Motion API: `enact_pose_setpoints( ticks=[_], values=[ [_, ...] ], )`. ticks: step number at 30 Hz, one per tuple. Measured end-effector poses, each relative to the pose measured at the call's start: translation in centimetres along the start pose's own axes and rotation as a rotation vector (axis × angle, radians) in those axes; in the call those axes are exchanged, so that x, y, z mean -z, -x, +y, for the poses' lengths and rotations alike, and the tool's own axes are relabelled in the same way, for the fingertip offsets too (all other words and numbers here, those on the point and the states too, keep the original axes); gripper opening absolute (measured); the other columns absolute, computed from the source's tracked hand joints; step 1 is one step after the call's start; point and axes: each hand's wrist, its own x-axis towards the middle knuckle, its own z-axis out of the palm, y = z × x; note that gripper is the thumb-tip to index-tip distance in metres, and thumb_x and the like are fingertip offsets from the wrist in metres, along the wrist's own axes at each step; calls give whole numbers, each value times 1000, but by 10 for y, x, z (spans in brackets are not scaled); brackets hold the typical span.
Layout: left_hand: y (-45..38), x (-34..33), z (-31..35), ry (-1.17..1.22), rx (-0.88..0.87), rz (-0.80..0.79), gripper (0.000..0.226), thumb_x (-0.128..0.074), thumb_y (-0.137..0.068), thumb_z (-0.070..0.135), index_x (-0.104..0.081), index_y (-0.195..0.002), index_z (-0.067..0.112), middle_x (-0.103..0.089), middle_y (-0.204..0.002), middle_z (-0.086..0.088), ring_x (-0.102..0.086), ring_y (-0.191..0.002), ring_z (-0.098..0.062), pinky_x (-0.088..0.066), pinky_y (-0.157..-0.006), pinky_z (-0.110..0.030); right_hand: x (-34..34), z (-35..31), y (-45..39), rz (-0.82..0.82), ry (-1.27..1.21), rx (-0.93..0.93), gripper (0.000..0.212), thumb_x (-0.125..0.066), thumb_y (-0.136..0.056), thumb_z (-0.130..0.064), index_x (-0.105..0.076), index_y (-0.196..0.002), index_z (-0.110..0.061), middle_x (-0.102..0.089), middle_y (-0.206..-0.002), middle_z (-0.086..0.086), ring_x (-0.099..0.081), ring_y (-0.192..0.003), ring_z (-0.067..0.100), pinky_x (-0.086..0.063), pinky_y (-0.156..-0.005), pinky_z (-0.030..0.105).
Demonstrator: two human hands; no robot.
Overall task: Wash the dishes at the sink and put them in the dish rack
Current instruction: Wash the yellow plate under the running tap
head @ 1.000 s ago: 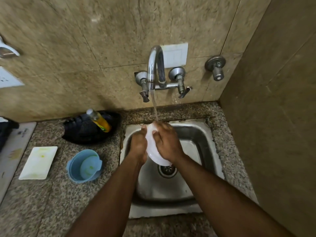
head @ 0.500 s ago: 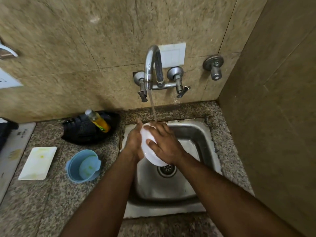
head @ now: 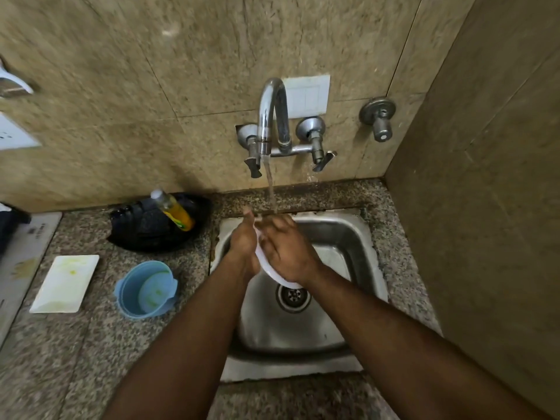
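A white plate (head: 274, 272) stands nearly on edge over the steel sink (head: 348, 237), under the water running from the tap (head: 271, 116). My left hand (head: 244, 247) holds the plate from its left side, thumb up at the rim. My right hand (head: 286, 250) lies flat against the plate's right face, fingers spread and straight. Most of the plate is hidden between the two hands; only its lower rim shows. On the counter to the left lie a soiled white rectangular dish (head: 65, 283) and a blue cup (head: 145, 289) with green residue inside.
A black tray (head: 145, 231) at the back of the granite counter holds a bottle of yellow dish liquid (head: 174, 209). A wall stands close on the right of the sink. A second valve (head: 378, 116) sits on the back wall. The drain (head: 292, 297) is uncovered.
The plate has turned more on edge between my hands, so less of its white face shows. My right hand has slid across it, and both hands shifted slightly left and up.
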Motion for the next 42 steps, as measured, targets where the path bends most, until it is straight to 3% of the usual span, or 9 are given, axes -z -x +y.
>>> enact_pose_setpoints(
  ticks=[4, 8, 11, 17, 22, 26, 32, 38, 42],
  values=[
    [-4, 6, 2, -124, -55, 93, 48, -36, -112, 31, -52, -143, -3, -66, -107, -18, -65, -106, -28, -52, -99, -39, -3, -6, 1, 75, -68, -28, 46, -37, -97, -31, -66, -125, -10, -65, -127, 9, -56, -120, 27, -43, -106, 39],
    [0, -1, -9, -295, -282, 167, 40, -42, -108, 38, -72, -94, 14, -73, -92, -6, -70, -92, -21, -54, -91, -35, -4, 0, -18, 6, -111, -439, 54, -31, -102, -36, -54, -141, -5, -57, -139, 19, -53, -127, 34, -44, -107, 40],
    [13, -1, -22, -333, -373, 97, 33, -46, -103, 34, -74, -90, 22, -77, -100, -6, -72, -99, -23, -56, -97, -41, 1, 7, -32, -47, -154, -544, 43, -36, -102, -33, -63, -126, -9, -65, -126, 20, -60, -115, 35, -48, -97, 38],
    [17, -2, -13, -117, -176, 53, 37, -45, -107, 29, -73, -93, 10, -74, -96, -14, -68, -112, -42, -56, -95, -41, 6, -9, -7, 24, -85, -271, 44, -38, -99, -29, -65, -126, -6, -64, -123, 18, -58, -113, 32, -48, -98, 40],
    [19, -3, -6, -69, -62, 96, 51, -41, -110, 43, -68, -86, 7, -75, -86, -12, -70, -83, -23, -55, -67, -26, 0, -29, 4, -41, -14, -137, 52, -34, -89, -35, -66, -120, -9, -65, -115, 8, -56, -111, 25, -48, -97, 40],
    [14, -1, -7, -216, -235, 145, 50, -40, -110, 44, -72, -88, 11, -77, -87, -8, -72, -86, -19, -56, -72, -27, 3, -27, -3, 6, -9, -258, 51, -38, -100, -27, -51, -142, -1, -54, -143, 19, -47, -135, 34, -40, -113, 42],
    [18, 8, -28, -233, -438, 104, 37, -48, -107, 39, -77, -104, 16, -79, -99, -7, -76, -96, -21, -59, -82, -31, 22, -10, -40, -51, -397, -755, 39, -37, -107, -27, -69, -119, -8, -68, -124, 18, -64, -111, 33, -43, -85, 28],
    [13, 11, -17, 70, -149, 34, 32, -48, -98, 30, -72, -98, 10, -74, -93, -8, -70, -89, -23, -56, -84, -34, 4, -22, -9, 42, 57, -61, 46, -37, -95, -27, -65, -126, -7, -65, -125, 14, -55, -120, 29, -41, -109, 39],
    [10, 15, -12, 167, -41, -5, 41, -39, -106, 36, -67, -106, 6, -71, -101, -12, -69, -91, -23, -54, -83, -31, -8, -21, -2, 71, 17, -8, 46, -37, -96, -28, -64, -127, -7, -64, -128, 11, -54, -124, 26, -41, -110, 41]
  ],
)
